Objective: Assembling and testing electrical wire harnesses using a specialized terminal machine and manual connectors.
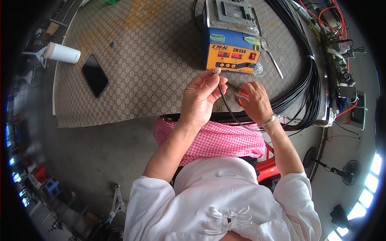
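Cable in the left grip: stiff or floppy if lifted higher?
Probably springy, not limp: the cable leaves the left grip in a smooth curve without kinks. Likely light for its length, since it looks thin. It might snag or drag, as the big coil of black cable lies close by.

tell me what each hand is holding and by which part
Left hand: a dark cable, near its upper end. Right hand: a red-handled tool, by its handles.

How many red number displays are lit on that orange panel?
2: a left display and a right display, side by side on the orange panel. None looks hidden.
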`<state>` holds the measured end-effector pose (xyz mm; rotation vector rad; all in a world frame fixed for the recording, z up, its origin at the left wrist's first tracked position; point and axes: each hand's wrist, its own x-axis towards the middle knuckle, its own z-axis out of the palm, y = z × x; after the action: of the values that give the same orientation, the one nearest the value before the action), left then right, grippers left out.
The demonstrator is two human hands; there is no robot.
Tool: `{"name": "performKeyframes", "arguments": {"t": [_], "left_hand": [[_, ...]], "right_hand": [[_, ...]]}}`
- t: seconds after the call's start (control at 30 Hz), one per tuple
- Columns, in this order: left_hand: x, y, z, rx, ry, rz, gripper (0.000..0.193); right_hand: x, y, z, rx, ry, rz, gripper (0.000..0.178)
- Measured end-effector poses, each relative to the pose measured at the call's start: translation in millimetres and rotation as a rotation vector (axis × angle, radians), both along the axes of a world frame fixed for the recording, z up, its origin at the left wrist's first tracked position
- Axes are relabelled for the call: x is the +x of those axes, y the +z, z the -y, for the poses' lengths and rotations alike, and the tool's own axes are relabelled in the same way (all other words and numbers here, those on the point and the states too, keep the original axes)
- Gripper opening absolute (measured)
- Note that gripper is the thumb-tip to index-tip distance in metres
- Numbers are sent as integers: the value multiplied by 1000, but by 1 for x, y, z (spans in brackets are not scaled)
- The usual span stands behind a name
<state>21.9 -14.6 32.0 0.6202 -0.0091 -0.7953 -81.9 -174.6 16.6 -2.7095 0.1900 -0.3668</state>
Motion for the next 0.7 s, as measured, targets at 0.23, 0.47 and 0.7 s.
{"name": "performKeyframes", "arguments": {"t": [0.23, 0.47, 0.7], "left_hand": [[0, -7, -6, 64, 3, 24, 19], [0, -11, -11, 127, -14, 131, 23], [0, -13, -15, 166, -38, 136, 22]], "right_hand": [[-3, -13, 2, 230, -96, -107, 36], [-3, 21, 12, 2083, -218, -368, 30], [0, 48, -18, 1785, -55, -223, 43]]}}
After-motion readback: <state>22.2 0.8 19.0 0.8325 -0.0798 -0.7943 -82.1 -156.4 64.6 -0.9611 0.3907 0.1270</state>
